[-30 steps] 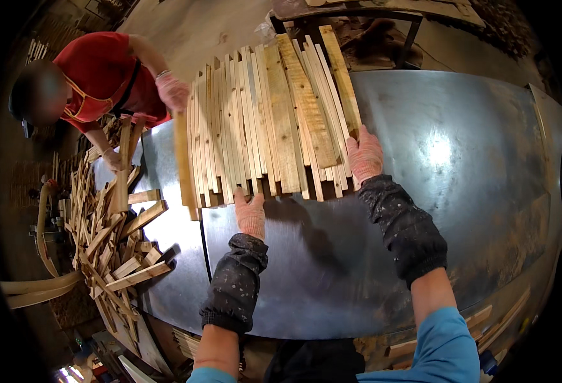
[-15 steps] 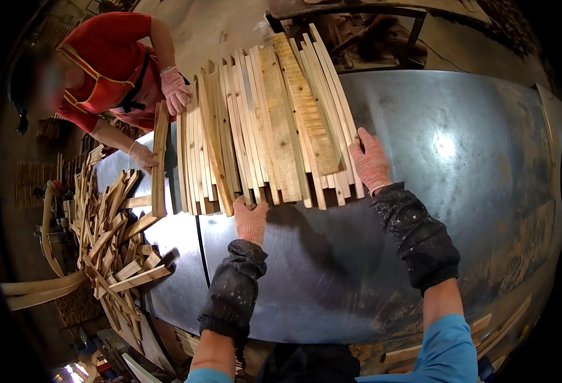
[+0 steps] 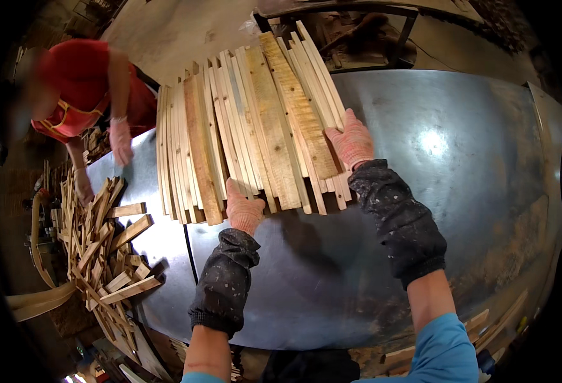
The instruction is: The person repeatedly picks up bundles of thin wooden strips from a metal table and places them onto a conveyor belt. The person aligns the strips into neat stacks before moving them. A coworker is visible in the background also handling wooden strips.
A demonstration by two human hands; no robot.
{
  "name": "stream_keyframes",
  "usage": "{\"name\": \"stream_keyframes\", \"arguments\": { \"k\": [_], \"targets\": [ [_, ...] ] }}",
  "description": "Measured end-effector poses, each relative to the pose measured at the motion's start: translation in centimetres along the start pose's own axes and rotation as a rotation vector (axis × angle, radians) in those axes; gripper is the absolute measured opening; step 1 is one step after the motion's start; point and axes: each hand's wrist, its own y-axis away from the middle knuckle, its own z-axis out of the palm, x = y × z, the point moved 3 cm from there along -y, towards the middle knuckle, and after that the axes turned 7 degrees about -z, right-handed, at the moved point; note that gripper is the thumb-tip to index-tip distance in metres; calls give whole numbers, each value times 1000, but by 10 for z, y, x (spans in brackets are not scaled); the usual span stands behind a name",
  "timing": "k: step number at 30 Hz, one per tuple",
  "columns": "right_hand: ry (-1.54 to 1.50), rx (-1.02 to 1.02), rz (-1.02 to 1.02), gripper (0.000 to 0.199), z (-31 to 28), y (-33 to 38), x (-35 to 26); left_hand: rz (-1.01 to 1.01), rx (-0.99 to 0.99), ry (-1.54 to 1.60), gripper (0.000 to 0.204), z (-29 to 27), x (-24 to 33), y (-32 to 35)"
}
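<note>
A row of pale wooden strips point(image 3: 230, 121) lies side by side on the metal tabletop, with a few wider boards point(image 3: 271, 127) among and on top of them. My left hand point(image 3: 244, 207), in a pinkish knit glove, grips the strips at their near ends, thumb on top and fingers folded. At the row's right edge, my right hand point(image 3: 352, 140), gloved alike, holds the outermost strips, its thumb over the top and its fingers along the side. Part of those fingers is hidden.
A jumbled pile of short wooden offcuts point(image 3: 105, 255) covers the table's left end. Beyond it a co-worker in red point(image 3: 89, 83) leans over, gloved hands near the pile. The metal tabletop point(image 3: 453, 210) extends right. A dark metal frame point(image 3: 408, 38) stands behind.
The row has shifted slightly left, and both my hands with it. The co-worker has let go of a strip at the row's left side and moved their hands left toward the pile.
</note>
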Motion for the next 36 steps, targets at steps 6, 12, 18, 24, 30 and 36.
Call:
{"name": "stream_keyframes", "arguments": {
  "k": [6, 12, 18, 24, 30, 36],
  "targets": [
    [-84, -9, -9, 76, 13, -4, 3, 49, 54, 49, 103, 11, -24, -20],
    [-146, -130, 17, 68, 20, -14, 14, 36, -32, 152, 92, 4, -12, -3],
    [-63, -350, 216, 67, 44, -27, 38, -49, -84, 93, 95, 14, -18, -15],
    [-58, -628, 324, 70, 61, -46, 44, -224, -87, -22, 102, 24, -37, -2],
    [-125, -740, 391, 69, 34, -79, -17, -183, -70, -95, 100, 1, -21, 8],
    [45, -693, 393, 87, 17, -70, -28, -136, -139, -141, 101, -48, 20, 10]
  ]
}}
